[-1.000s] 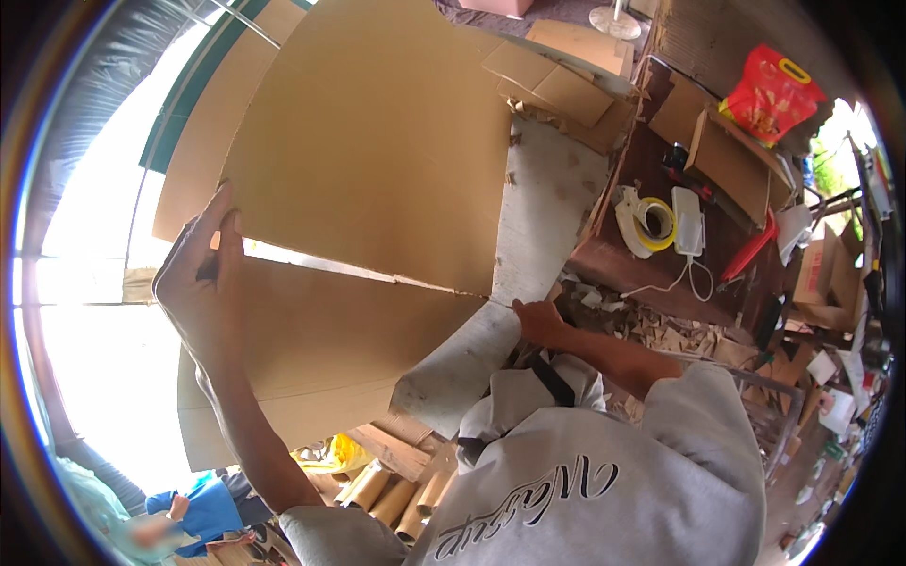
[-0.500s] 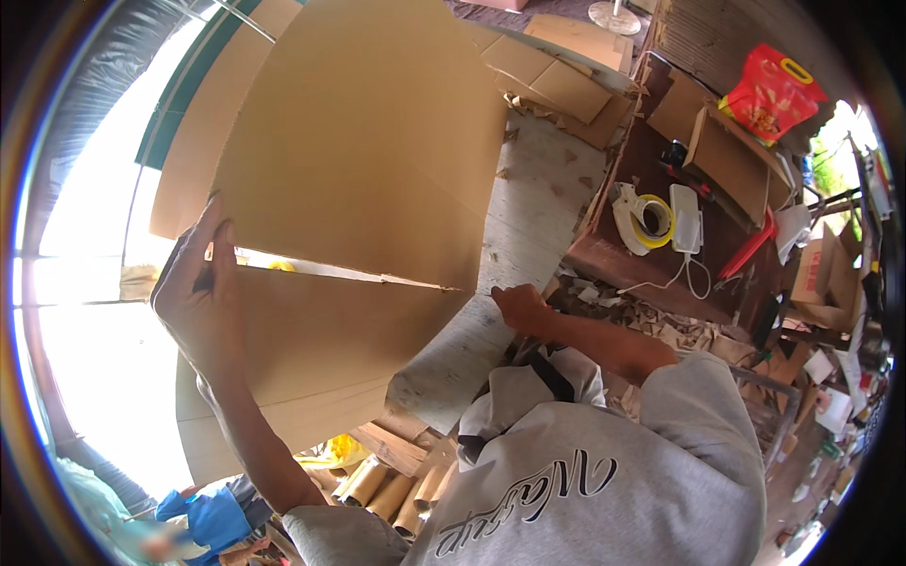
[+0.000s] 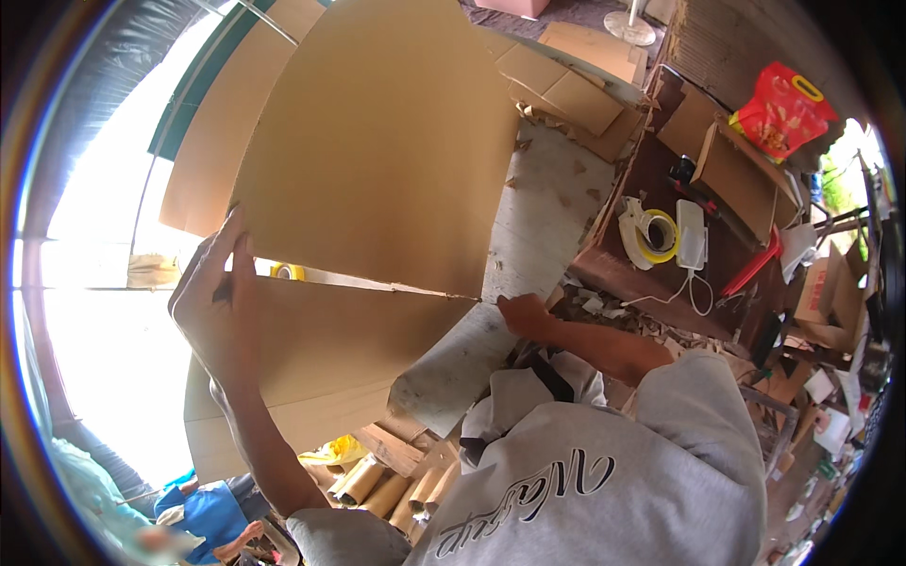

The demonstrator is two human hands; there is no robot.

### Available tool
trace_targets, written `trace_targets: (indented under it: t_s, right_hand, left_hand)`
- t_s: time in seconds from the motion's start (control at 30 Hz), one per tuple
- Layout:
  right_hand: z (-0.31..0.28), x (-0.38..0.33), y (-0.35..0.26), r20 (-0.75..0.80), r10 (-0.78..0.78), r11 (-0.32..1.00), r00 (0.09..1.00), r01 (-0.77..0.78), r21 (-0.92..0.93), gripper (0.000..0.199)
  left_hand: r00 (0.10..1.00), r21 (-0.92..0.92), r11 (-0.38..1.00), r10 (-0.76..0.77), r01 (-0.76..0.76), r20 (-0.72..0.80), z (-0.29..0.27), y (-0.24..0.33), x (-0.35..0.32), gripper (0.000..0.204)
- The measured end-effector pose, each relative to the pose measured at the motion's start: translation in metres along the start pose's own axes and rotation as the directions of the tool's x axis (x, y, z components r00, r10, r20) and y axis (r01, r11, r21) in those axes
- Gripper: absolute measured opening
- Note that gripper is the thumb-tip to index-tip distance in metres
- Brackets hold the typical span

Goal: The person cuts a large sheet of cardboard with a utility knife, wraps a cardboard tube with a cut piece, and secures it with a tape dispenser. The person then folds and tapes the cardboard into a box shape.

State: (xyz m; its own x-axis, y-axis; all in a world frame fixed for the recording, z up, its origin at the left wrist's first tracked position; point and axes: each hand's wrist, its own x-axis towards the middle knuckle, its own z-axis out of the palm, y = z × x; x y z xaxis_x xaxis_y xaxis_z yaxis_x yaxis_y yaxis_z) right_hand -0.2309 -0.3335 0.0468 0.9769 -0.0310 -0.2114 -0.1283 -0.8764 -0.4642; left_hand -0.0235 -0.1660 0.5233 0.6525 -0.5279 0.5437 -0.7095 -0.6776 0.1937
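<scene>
A big brown cardboard sheet [image 3: 377,160] stands raised in front of me, split from a lower cardboard panel [image 3: 330,325] by a long narrow gap. The gap is wide at the left and narrows to a point at the right. My left hand [image 3: 215,307] is closed on the sheet's left edge, where the gap opens. At the gap's right end my right hand [image 3: 528,318] is closed in a fist against the cardboard's edge. Whatever its fingers hold is hidden. Through the gap shows part of a yellow ring [image 3: 288,272].
A grey worktop [image 3: 543,203] with cardboard scraps lies under the sheet. At the right, a brown table [image 3: 613,255] bears a tape dispenser [image 3: 651,234], a white corded device [image 3: 692,236] and an open box [image 3: 741,174]. Cardboard tubes [image 3: 387,491] lie below. Another person in blue [image 3: 212,519] is at lower left.
The view has shifted slightly, so the cardboard and both hands appear a little farther right and lower. Both hands keep their places on the cardboard.
</scene>
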Motion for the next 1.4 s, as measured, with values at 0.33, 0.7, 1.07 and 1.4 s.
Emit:
trace_targets:
  t_s: [0.33, 0.7, 1.07, 1.4]
  right_hand:
    - [0.032, -0.071, 0.085, -0.052, 0.048, 0.994, 0.998, -0.043, 0.096, 0.015]
    - [-0.014, -0.006, 0.06, 0.19, 0.497, 0.14, 0.847, -0.295, 0.945, 0.012]
    - [-0.01, 0.131, 0.087, 0.47, 0.233, -0.737, 0.851, -0.161, 0.656, 0.007]
    - [-0.076, 0.107, 0.155, 0.294, 0.613, -0.63, 0.734, 0.229, 0.742, 0.006]
  left_hand:
    - [0.998, 0.012, 0.999, 0.049, -0.048, -0.033, -0.006, -0.005, 0.004, 0.034]
    - [0.999, -0.048, 0.999, -0.003, 0.0, -0.05, -0.003, -0.006, -0.003, 0.024]
    - [0.986, 0.02, 0.999, -0.042, 0.046, -0.164, -0.018, 0.015, -0.02, 0.021]
    - [0.882, 0.176, 0.984, 0.061, 0.025, -0.468, -0.005, -0.016, -0.013, 0.029]
